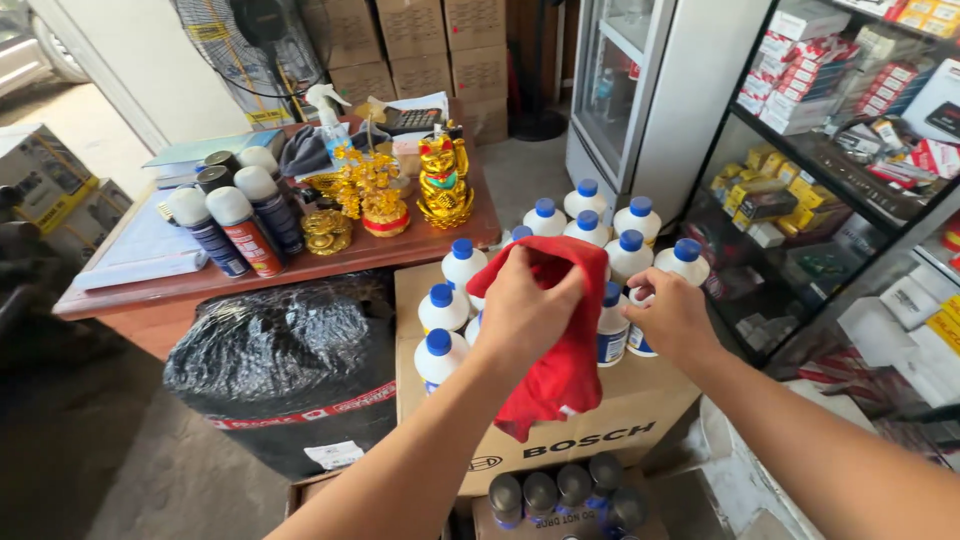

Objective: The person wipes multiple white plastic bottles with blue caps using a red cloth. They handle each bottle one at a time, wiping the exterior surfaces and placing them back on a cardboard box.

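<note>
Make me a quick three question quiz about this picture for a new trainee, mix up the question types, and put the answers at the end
1. True or false: the left hand holds a red cloth.
2. What does the right hand grip?
A. a spray can
B. a white bottle with a blue cap
C. a gold cat figure
3. Fill in: the white bottles stand on a cardboard ____.

Key
1. True: the cloth is draped over the bottles under that hand.
2. B: the fingers close around a white bottle; the spray cans and the gold cat figure stand on the wooden desk.
3. Box.
</note>
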